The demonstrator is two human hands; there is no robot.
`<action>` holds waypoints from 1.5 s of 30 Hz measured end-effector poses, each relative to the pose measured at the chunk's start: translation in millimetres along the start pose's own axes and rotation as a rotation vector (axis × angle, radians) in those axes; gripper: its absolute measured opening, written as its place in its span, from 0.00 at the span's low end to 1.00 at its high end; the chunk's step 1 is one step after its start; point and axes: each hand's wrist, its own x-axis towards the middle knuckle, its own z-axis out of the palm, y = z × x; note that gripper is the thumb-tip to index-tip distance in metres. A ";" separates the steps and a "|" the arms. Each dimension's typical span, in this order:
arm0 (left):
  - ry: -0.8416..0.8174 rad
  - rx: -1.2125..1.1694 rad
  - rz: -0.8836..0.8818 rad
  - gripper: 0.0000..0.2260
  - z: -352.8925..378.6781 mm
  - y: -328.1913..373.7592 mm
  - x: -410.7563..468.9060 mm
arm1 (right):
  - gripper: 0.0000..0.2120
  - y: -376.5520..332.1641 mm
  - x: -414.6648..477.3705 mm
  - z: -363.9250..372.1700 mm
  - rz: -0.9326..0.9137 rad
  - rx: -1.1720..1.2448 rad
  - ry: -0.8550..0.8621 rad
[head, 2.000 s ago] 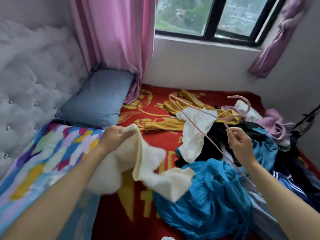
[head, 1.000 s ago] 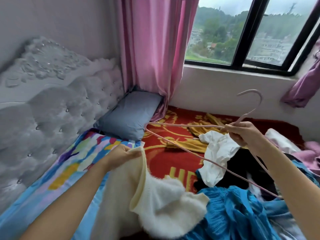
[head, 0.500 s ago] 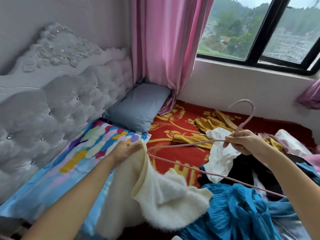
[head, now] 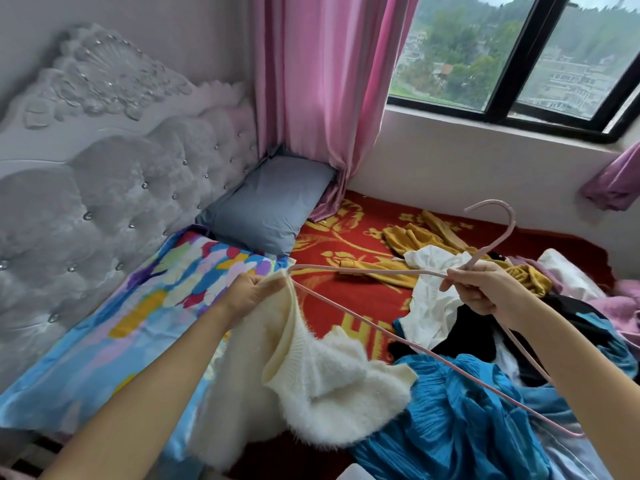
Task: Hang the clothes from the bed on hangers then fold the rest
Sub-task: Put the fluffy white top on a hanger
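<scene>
The task is barely begun: no garment sits on a hanger yet, and nothing lies folded. Left of the hanger (head: 367,270), the left hand (head: 247,294) pinches the ribbed neck edge of a cream sweater (head: 332,379), fingers curled tight on the knit. The rest of the sweater droops below the hanger's lower bar toward the bed (head: 346,237). The hanger's left tip touches that neck edge, just beside the thumb; whether it has entered the opening cannot be told. At the hanger's neck, under the hook, the right hand (head: 481,292) grips with fingers closed round the wire. Below and right of the hanger, the pile of clothes (head: 467,403), blue, white, black, yellow and mauve, lies loose, all of it left to hang or fold. Half a second earlier the hanger's tip stood apart from the sweater; now it meets the edge the left hand holds.
</scene>
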 end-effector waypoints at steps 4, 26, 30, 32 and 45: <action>0.015 -0.018 -0.007 0.37 -2.1 -1.9 -2.8 | 0.15 -0.5 -0.5 1.1 -0.003 0.051 -0.004; 0.128 0.032 0.128 0.33 -0.8 -6.4 1.9 | 0.14 -1.1 -4.6 20.2 0.035 -0.096 -0.016; 0.144 0.226 0.286 0.45 1.6 -0.7 3.2 | 0.13 -10.7 -7.9 19.5 -0.045 -0.163 0.027; 0.173 0.308 0.368 0.42 3.8 2.3 1.9 | 0.12 -16.5 -11.3 14.9 -0.113 -0.200 0.061; 0.456 0.664 0.889 0.27 31.6 8.6 -6.9 | 0.13 -3.0 -19.6 -3.1 -0.277 -0.236 0.085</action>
